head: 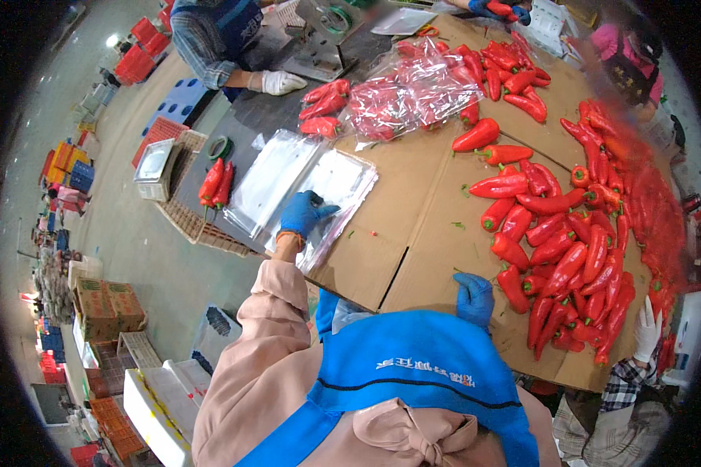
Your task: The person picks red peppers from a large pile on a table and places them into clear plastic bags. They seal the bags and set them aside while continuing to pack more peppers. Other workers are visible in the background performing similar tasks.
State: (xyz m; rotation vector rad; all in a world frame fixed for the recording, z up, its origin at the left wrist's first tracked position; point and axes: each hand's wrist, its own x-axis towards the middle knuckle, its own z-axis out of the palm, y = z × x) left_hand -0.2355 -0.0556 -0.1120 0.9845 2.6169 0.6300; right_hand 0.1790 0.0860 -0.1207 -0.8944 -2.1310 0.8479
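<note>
My left hand, in a blue glove, rests on a stack of clear plastic bags at the left of the table. Its thumb is spread from bent fingers, and I see nothing gripped between them. A second stack of clear bags lies against the first. Close to the table's near edge is my right hand, also blue-gloved, over the cardboard with loosely curled fingers and nothing visible in it. Just right of it begins a large heap of red peppers with green stem ends. Two red peppers lie left of the bags.
Bagged red peppers lie across the cardboard sheet. A co-worker's white-gloved hand rests by a metal device. Another white-gloved hand is at the right. Green tape lies near the left edge.
</note>
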